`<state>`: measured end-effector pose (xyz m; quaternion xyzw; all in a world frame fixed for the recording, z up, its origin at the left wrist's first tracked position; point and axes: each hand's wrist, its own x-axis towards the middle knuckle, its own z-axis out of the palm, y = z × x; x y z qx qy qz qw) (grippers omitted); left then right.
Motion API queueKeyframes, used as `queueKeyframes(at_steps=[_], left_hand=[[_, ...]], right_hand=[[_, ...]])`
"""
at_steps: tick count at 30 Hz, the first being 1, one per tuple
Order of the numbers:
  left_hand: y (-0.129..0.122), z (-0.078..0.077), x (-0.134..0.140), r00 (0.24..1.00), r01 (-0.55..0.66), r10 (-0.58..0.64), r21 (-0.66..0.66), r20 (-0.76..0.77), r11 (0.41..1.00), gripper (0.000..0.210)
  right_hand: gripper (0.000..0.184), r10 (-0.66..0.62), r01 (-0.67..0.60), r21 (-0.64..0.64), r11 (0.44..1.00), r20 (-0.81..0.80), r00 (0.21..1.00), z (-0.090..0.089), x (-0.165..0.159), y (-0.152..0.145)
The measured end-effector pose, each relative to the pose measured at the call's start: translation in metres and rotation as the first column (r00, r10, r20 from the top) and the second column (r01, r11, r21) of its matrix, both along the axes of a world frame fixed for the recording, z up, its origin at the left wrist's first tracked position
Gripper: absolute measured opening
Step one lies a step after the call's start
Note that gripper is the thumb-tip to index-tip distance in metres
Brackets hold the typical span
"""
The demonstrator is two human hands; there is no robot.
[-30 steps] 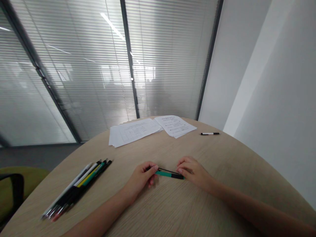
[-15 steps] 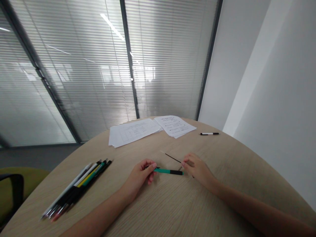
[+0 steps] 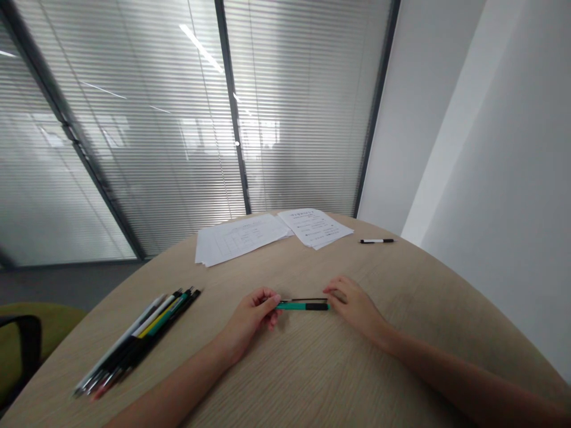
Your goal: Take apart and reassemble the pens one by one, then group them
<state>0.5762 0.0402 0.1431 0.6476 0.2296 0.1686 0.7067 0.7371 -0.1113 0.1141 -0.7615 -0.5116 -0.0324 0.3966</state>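
Observation:
My left hand [image 3: 257,310] is closed around one end of a green pen [image 3: 292,307] with a black grip, which points to the right over the wooden table. Just behind the pen and nearly parallel to it lies a thin dark pen refill [image 3: 307,299]. Between thumb and fingertips, my right hand [image 3: 350,300] pinches the refill's right end. The left end of the refill reaches my left hand's fingers; whether it touches the pen there I cannot tell.
Several pens [image 3: 138,342] lie bundled on the table's left side. Printed sheets [image 3: 245,238] spread at the far edge, and a black and white pen [image 3: 377,241] rests at the far right. A green chair [image 3: 57,330] stands at the left, a wall [image 3: 499,178] at the right.
My right hand has turned the refill from a slant, its far tip pointing away, to lie level alongside the green pen. My left hand has stayed nearly still.

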Motion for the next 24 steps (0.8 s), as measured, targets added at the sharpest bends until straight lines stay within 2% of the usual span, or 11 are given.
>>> queueKeyframes(at_steps=[3, 5, 11, 15, 19, 24], left_hand=[[0.001, -0.001, 0.0, 1.0, 0.025, -0.024, 0.022, -0.018, 0.999, 0.026], [0.001, -0.001, 0.0, 0.999, 0.044, -0.043, 0.048, -0.028, 0.998, 0.026], [0.0, 0.001, -0.001, 0.992, 0.121, -0.118, 0.091, -0.044, 0.988, 0.026], [0.0, 0.002, -0.001, 0.99, 0.142, -0.139, 0.101, -0.039, 0.985, 0.024], [0.0, -0.002, 0.0, 0.996, 0.09, -0.089, 0.089, -0.014, 0.992, 0.023], [-0.001, -0.002, 0.001, 0.997, -0.072, 0.072, 0.014, 0.033, 0.997, 0.024]], right_hand=[[0.022, 0.118, -0.121, 0.08, 0.989, 0.035, 0.992, 0.007, -0.007, -0.005], [0.024, 0.189, -0.198, 0.088, 0.976, 0.105, 0.976, 0.011, -0.012, -0.008], [0.015, 0.272, -0.263, -0.076, 0.962, 0.371, 0.888, 0.013, -0.022, -0.009], [0.014, 0.283, -0.247, -0.138, 0.959, 0.414, 0.865, 0.013, -0.024, -0.008], [0.018, 0.252, -0.214, -0.138, 0.967, 0.413, 0.875, 0.013, -0.023, -0.008], [0.016, 0.214, -0.195, -0.089, 0.977, 0.39, 0.896, 0.011, -0.021, -0.008]])
